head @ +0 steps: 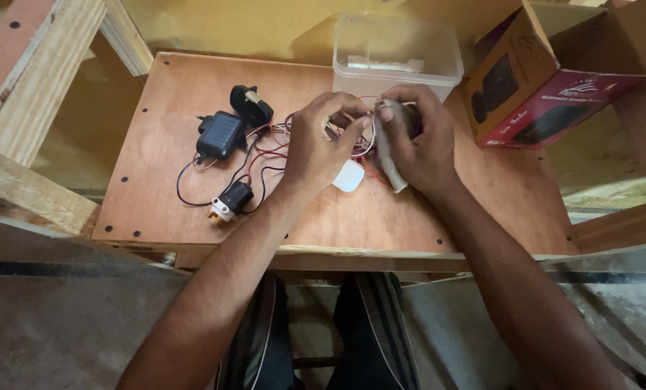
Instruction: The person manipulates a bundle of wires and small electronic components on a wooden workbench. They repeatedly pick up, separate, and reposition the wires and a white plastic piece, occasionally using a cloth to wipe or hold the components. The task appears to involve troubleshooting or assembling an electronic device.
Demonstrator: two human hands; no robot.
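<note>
Over at about nine o'clock on the plywood counter (157,94) lies a black power adapter (220,134), with a black round-bodied plug piece (251,105) just beyond it toward eleven o'clock. Thin black and red wires (262,155) trail from them in loops, down to a small black connector with a white and orange tip (228,202) at around eight o'clock.

Moving toward the centre, the person's left hand (316,144) is curled, its fingers (355,137) pinching a strand of the wire bundle where it meets the other hand. A small white rounded piece (349,175) rests on the counter just beneath, between the two wrists.

Just right of centre, the right hand (420,141) is closed around a pale, elongated device (389,162) with a darker part at its upper end; the wires seem to run into it, though the join itself is hidden behind the fingers.

Behind the hands at twelve o'clock stands a clear plastic container (399,47) with something white inside. At two o'clock an open cardboard box (554,79), red and dark, leans on its side.

As for progress, I'd judge the wiring is mid-way: several leads lie loose and tangled, the adapter and connector sit apart from the held device, and the white piece is not fitted to anything. What has already been joined I cannot tell.
</note>
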